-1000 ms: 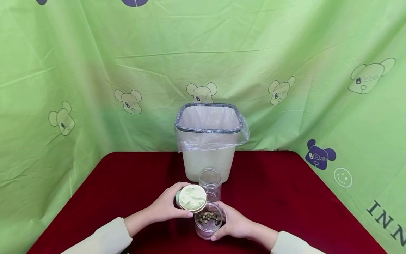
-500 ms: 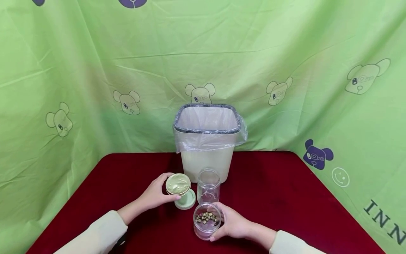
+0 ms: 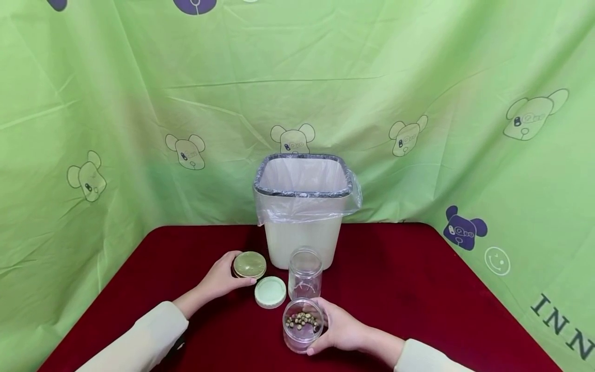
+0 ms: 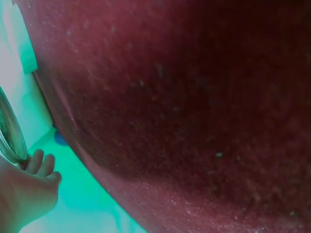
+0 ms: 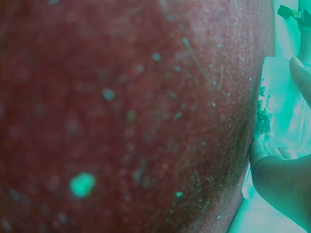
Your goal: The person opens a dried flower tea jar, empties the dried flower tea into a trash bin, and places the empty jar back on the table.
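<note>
My left hand (image 3: 219, 277) grips a round, olive-gold lid (image 3: 249, 264) by its edge, thumb in front and fingers behind. In the left wrist view, the ribbed rim of that lid (image 4: 12, 131) shows at the far left edge, by the curled fingers. A pale green lid (image 3: 270, 291) lies on the table just right of the left thumb. My right hand (image 3: 343, 326) holds a clear jar (image 3: 301, 342) around its side. Small dried buds (image 3: 302, 320) cover part of its bottom. Behind it stands a second clear jar (image 3: 305, 279), nothing visible inside.
A pale bin (image 3: 302, 237) with a clear bag over its dark rim stands behind the jars. Dark red cloth (image 3: 395, 279) covers the table. A green printed curtain (image 3: 223, 103) hangs around the back and sides.
My left hand has moved left and down, away from above the jar of buds, carrying the gold lid. The pale green lid has come into view on the table. My right hand stays on its jar.
</note>
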`<state>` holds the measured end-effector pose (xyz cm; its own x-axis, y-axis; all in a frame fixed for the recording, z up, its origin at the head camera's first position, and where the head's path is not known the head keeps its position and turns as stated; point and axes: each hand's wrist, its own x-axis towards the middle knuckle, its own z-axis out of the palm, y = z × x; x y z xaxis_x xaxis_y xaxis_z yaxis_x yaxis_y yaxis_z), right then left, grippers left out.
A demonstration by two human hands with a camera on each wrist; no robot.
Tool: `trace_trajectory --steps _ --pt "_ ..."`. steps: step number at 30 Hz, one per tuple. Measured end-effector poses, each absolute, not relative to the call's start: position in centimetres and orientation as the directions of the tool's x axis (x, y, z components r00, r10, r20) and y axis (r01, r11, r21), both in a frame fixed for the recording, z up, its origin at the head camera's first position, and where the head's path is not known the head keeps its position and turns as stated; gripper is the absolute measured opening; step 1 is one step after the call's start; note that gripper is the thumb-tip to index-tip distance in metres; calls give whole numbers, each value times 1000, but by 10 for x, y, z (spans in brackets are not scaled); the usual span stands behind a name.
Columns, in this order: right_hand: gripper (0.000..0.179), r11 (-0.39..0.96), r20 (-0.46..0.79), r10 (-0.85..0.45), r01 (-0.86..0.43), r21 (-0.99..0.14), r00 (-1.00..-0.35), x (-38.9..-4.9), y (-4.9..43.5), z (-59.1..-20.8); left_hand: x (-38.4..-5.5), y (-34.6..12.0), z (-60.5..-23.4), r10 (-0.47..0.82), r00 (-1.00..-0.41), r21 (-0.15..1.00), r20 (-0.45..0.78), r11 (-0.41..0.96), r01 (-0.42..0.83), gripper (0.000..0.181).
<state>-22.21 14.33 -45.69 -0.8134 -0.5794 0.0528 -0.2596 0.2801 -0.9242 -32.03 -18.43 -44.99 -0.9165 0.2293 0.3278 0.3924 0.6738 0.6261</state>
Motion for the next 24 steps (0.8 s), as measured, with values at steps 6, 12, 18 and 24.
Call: trace_trajectory --steps 6,12,18,24 --pt "80 277 56 -580 -262 -924 -813 -221 143 -458 -330 -186 -457 193 -933 596 305 726 345 84" --pt "80 272 57 -582 -260 -926 -811 -221 143 -458 -337 -185 -462 172 -947 586 270 751 304 86" --pt "79 264 51 -582 -249 -932 -811 -221 143 -458 -341 -182 -464 181 -951 573 251 764 297 88" --pt "79 267 50 -581 -249 -931 -812 -221 143 -457 -346 -183 -468 192 -952 550 237 782 294 85"
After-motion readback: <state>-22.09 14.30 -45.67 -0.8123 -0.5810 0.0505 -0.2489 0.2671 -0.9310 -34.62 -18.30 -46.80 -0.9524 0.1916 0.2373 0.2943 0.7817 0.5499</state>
